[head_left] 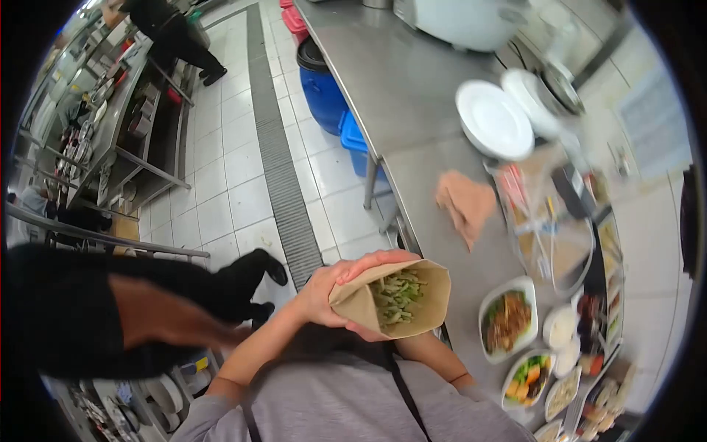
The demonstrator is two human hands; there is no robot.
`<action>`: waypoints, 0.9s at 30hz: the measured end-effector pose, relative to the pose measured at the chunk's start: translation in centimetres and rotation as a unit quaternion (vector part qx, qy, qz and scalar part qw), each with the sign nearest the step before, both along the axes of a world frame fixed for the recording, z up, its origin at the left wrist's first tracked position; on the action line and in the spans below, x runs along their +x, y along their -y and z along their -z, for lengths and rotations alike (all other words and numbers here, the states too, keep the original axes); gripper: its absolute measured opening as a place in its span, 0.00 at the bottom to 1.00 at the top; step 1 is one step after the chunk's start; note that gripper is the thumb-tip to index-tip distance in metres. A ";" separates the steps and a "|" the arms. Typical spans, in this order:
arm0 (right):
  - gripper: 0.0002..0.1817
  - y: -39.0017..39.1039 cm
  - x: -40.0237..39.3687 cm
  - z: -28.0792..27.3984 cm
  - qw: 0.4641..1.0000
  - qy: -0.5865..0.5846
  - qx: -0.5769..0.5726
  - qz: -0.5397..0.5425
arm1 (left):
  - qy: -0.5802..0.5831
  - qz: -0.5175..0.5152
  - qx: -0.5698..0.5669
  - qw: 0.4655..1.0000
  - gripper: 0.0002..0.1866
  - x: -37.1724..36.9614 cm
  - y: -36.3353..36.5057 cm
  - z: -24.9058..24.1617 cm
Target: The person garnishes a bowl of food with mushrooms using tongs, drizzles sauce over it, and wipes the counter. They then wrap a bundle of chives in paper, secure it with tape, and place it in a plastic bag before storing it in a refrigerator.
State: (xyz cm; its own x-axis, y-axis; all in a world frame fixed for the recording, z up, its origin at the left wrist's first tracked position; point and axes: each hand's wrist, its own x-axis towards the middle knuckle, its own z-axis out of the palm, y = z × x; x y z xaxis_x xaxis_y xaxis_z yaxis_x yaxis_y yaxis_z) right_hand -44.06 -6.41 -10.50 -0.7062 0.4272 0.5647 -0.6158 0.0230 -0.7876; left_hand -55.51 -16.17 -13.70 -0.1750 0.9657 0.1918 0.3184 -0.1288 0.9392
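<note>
Both of my hands hold an open-topped brown paper bag (435, 307) in front of my chest. Chopped green vegetable pieces (398, 296), perhaps cut stalks, show inside its mouth. My left hand (320, 296) is closed around the bag's left side. From the right, my other forearm passes behind the bag, which hides much of that hand. Fingers that appear to belong to my right hand (379, 260) wrap the far side and overlap the left hand.
A steel counter (412, 158) on the right bears white plates (495, 120), an orange-pink cloth (465, 205), a clear plastic bag (549, 239) and bowls of food (508, 322). Blue bins (321, 92) stand beside it. A person in black (66, 313) is close on my left; another stands farther off.
</note>
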 end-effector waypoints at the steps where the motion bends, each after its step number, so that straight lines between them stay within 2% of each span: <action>1: 0.45 -0.8 -3.1 1.1 0.999 0.008 -0.038 0.002 | -0.026 0.006 0.050 0.998 0.37 -3.2 -1.1 1.2; 2: 0.48 -2.3 -6.9 1.6 0.998 0.009 -0.068 0.003 | -0.062 0.010 0.108 0.992 0.36 -7.2 -2.7 2.3; 3: 0.50 -3.7 -11.3 1.4 0.999 0.029 0.022 0.009 | -0.077 -0.004 0.129 0.989 0.36 -11.0 -4.2 2.4; 4: 0.53 -4.7 -15.5 0.9 0.993 0.050 0.105 0.019 | -0.037 -0.046 0.149 0.987 0.36 -14.5 -5.2 2.3; 6: 0.53 -6.1 -23.5 -1.5 0.971 0.150 0.186 -0.008 | 0.040 -0.124 0.183 0.974 0.35 -21.9 -6.5 1.5; 7: 0.59 -7.2 -28.0 -2.5 0.936 0.105 0.333 0.032 | 0.078 -0.159 0.200 0.964 0.35 -25.6 -6.8 0.9; 11: 0.57 -9.7 -40.7 2.5 0.945 0.097 0.301 -0.085 | 0.252 -0.308 0.255 0.881 0.34 -35.9 -8.1 -1.0; 13: 0.50 -10.9 -45.6 3.8 0.947 0.198 0.253 -0.024 | 0.193 -0.326 0.237 0.895 0.34 -41.8 -9.0 -1.3; 14: 0.50 -11.6 -48.7 3.8 0.949 0.187 0.252 -0.032 | 0.149 -0.329 0.209 0.909 0.33 -45.3 -9.7 -2.4; 15: 0.49 -12.6 -51.6 3.7 0.947 0.201 0.248 -0.034 | 0.241 -0.264 0.250 0.900 0.34 -48.2 -11.0 -3.5; 16: 0.48 -13.8 -54.6 3.9 0.945 0.215 0.246 -0.034 | 0.229 -0.270 0.256 0.900 0.34 -51.8 -11.8 -4.6; 18: 0.48 -17.3 -61.5 6.5 0.942 0.198 0.264 -0.062 | 0.240 -0.204 0.343 0.885 0.32 -59.5 -13.8 -6.1; 19: 0.48 -18.7 -64.9 7.6 0.937 0.197 0.277 -0.086 | 0.235 -0.218 0.347 0.881 0.32 -63.4 -14.7 -6.5; 21: 0.47 -21.0 -73.1 9.0 0.935 0.182 0.280 -0.122 | 0.190 -0.256 0.272 0.908 0.47 -70.7 -15.9 -7.2; 22: 0.46 -22.4 -77.5 8.5 0.935 0.167 0.282 -0.138 | 0.135 -0.298 0.255 0.910 0.46 -74.3 -16.9 -6.7; 23: 0.44 -23.8 -81.9 7.1 0.926 0.135 0.333 -0.112 | 0.083 -0.337 0.230 0.909 0.45 -77.7 -17.8 -6.0; 24: 0.43 -25.1 -86.2 5.3 0.915 0.107 0.379 -0.086 | 0.097 -0.352 0.221 0.904 0.45 -80.8 -18.9 -5.7; 26: 0.38 -27.6 -94.0 1.0 0.945 0.022 0.324 -0.049 | -0.032 -0.462 0.239 0.854 0.38 -88.2 -21.4 -6.1; 27: 0.33 -28.8 -98.0 -0.8 0.953 -0.041 0.301 -0.027 | -0.025 -0.472 0.233 0.850 0.38 -91.7 -21.9 -7.2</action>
